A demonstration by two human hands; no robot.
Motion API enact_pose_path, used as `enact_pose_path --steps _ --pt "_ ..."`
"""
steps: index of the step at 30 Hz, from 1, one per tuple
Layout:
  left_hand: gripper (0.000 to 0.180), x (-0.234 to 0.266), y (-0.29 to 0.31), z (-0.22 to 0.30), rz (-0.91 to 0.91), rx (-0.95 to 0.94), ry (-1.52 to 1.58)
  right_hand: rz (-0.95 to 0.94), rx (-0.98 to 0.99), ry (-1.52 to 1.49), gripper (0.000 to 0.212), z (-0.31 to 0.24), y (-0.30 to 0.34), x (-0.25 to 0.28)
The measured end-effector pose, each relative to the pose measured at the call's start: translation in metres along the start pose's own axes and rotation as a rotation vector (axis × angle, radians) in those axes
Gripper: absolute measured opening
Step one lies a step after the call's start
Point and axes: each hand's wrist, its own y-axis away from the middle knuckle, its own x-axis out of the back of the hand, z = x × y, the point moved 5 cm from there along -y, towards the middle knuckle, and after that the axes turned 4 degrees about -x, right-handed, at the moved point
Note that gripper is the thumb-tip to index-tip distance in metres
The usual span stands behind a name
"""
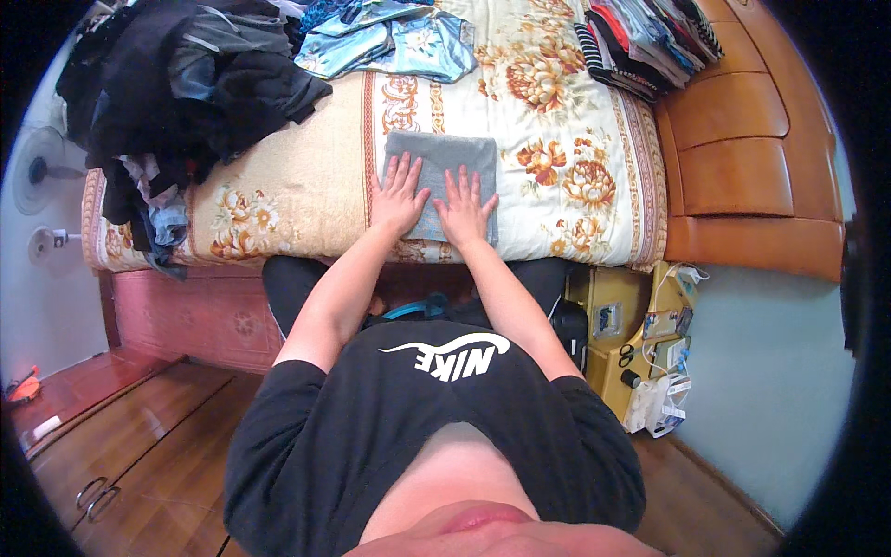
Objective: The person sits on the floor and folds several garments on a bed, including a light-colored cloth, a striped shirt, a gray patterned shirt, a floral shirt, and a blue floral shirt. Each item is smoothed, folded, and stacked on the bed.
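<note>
Bare left hand [399, 195] and right hand [466, 206] lie flat, fingers apart, on a folded grey fabric rectangle [441, 148] at twelve o'clock on a cream floral quilt [548, 209]. From it, heaped black clothing [218, 107] sits at ten, stacked multicoloured garments [640, 42] at two.

Big white lettering [461, 361] with a curved stripe [408, 350] on the black T-shirt [306, 436], upside down here. Print on the packets [657, 407] by the yellow cabinet [605, 371] is too tiny, tbh.

Grey cloth [441, 150], cream bedspread [524, 218] (rust-orange flowers [590, 181] all over), brown headboard [733, 176].
</note>
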Motion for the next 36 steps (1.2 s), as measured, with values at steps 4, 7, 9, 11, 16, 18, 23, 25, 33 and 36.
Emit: enact_pose_path --steps 4,7,9,11,16,18,23,25,33,36 --pt "0.063 -0.013 0.020 -0.027 0.068 0.017 0.125 0.006 -0.116 0.067 0.058 0.028 0.013 -0.012" --pt "0.062 -0.009 0.024 -0.033 0.124 0.092 0.227 -0.018 -0.209 -0.023 0.062 0.047 0.015 -0.015" --pt "0.061 0.000 0.016 -0.030 0.155 0.176 0.161 -0.064 -0.258 -0.018 0.063 0.046 0.008 -0.007" --pt "0.059 0.019 -0.011 -0.014 0.133 0.096 0.087 -0.024 -0.063 -0.019 0.061 0.026 -0.018 0.011" --pt "0.056 0.007 -0.065 -0.001 -0.099 0.023 0.057 -0.138 0.058 0.006 0.058 0.002 -0.081 0.005" --pt "0.062 -0.001 -0.065 -0.012 -0.083 0.076 0.075 -0.082 -0.103 -0.044 0.059 0.025 -0.090 -0.008" --pt "0.071 -0.007 -0.026 -0.025 0.070 0.112 0.145 0.210 -0.181 -0.286 0.065 0.061 -0.056 -0.023" --pt "0.073 -0.016 0.005 -0.032 0.126 0.096 0.236 0.213 -0.121 -0.415 0.067 0.062 -0.028 -0.026" --pt "0.055 -0.060 0.108 -0.024 0.510 0.864 1.665 -0.023 -0.426 -0.725 0.073 0.080 -0.003 -0.020" --pt "0.072 -0.063 0.095 0.018 0.086 1.202 2.172 -0.493 -0.579 -1.373 0.055 0.092 -0.023 -0.031"
